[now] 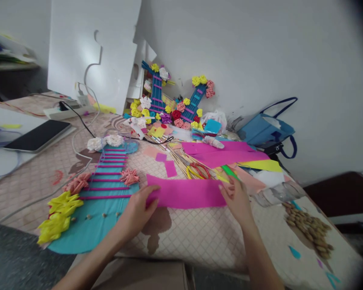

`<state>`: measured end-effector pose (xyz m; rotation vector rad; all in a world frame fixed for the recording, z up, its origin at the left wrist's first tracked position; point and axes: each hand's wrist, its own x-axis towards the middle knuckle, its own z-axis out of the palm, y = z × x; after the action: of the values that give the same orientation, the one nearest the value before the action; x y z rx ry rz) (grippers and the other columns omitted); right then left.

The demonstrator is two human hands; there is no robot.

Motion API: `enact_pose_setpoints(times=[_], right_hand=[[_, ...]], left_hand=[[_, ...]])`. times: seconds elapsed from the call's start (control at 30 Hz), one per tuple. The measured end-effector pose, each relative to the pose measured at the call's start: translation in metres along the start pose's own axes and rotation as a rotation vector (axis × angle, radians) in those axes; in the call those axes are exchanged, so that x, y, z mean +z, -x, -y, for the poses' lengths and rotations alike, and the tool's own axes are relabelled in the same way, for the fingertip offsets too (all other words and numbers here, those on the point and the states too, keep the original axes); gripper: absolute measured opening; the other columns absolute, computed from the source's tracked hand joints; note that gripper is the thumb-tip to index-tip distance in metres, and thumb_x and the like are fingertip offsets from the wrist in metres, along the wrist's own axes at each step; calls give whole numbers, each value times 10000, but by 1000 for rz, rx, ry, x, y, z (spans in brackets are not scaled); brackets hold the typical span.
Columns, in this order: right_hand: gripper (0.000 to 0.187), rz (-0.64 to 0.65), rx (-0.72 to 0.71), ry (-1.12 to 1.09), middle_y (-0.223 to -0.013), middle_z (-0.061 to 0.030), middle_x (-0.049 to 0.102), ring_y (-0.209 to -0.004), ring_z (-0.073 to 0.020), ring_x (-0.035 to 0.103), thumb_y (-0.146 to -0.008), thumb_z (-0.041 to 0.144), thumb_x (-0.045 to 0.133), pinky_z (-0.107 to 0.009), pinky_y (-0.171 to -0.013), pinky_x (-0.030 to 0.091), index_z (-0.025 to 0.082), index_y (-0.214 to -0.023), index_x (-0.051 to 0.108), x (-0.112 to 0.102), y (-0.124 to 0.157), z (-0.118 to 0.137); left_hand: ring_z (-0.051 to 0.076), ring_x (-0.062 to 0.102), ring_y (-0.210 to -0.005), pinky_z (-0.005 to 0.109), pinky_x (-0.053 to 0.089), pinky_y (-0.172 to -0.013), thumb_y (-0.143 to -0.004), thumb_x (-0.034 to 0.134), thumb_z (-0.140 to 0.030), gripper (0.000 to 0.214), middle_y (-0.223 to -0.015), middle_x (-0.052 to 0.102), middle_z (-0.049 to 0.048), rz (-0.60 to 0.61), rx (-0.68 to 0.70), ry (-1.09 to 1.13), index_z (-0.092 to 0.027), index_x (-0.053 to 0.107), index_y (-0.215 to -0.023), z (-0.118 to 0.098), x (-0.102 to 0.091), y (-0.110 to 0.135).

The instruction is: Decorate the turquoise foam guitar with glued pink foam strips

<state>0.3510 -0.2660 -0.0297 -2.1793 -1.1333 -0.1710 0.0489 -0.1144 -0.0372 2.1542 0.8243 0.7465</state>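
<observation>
A magenta strip of paper or felt (186, 194) stretches flat between my two hands above the patterned tablecloth. My left hand (141, 207) pinches its left end between thumb and fingers. At the right end, my right hand (237, 201) grips the edge, its thumb on the near face and some fingertips hidden behind. Just beyond those fingers lies a green tool or pen (230, 172). To the left of my left hand rests a turquoise guitar-shaped craft (99, 217) with magenta sticks, yellow bows (56, 225) and pink and white paper flowers.
Red-and-yellow-handled pliers or scissors (199, 171) lie on thin wooden sticks. Behind are magenta sheets (220, 153), a white glue gun (136, 127) and flower-covered guitar crafts (195, 102). Peanuts (308, 229) and a clear jar (280, 193) are right; a phone (39, 136) and cables left.
</observation>
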Motion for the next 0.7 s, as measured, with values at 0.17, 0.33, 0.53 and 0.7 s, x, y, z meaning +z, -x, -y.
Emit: enact_pose_setpoints(times=[0.17,0.33,0.53,0.7], right_hand=[[493,90,16,-86,-978,-98,580,-779,-221,607,-809,395,566,-419,-728,536,167,-1236,477,21,3,-28],[336,95,-2,-125,-801,-40,587,-671,-195,599,-823,285,496,-375,-668,534,174,-1137,541,23,4,-34],[292,67,-3,-101,-823,-63,620,-707,-214,606,-853,312,467,-382,-679,512,170,-1079,586,11,4,-29],[393,168,-113,-78,-1150,-116,604,-956,-237,613,-868,379,503,-412,-823,516,195,-1214,529,11,4,-26]], left_hand=[[231,655,-980,401,525,-872,-793,480,-141,340,-1060,700,98,15,-2,-5,-163,613,-1105,0,2,2],[241,658,-985,412,530,-867,-798,472,-147,331,-1060,705,99,33,-28,-3,-173,626,-1090,1,4,3],[246,650,-1009,427,522,-887,-778,480,-133,367,-1088,692,106,65,-18,-3,-175,618,-1116,2,5,5],[245,600,-1119,437,491,-953,-786,473,-133,430,-1207,638,119,102,5,-8,-180,569,-1202,3,1,7]])
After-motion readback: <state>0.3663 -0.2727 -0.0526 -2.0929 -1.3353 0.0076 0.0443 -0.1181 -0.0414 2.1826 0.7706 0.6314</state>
